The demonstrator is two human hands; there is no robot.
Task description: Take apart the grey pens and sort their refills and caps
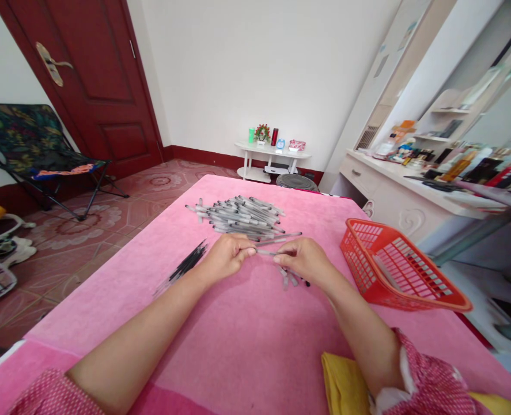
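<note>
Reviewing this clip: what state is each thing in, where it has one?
Left hand: closed on a pen
Right hand: closed on its other end
Pen: held between both hands
Pen pile: loosely heaped
Thin dark sticks: lying flat
Red basket: open-topped
Door: appears shut
Patterned chair: unfolded

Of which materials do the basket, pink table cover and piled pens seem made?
Red basket: probably moulded plastic, with slight sheen and open grid.
Pink table cover: apparently fabric, matte, its surface softly mottled.
Piled pens: likely plastic, their barrels pale and seemingly translucent.
</note>
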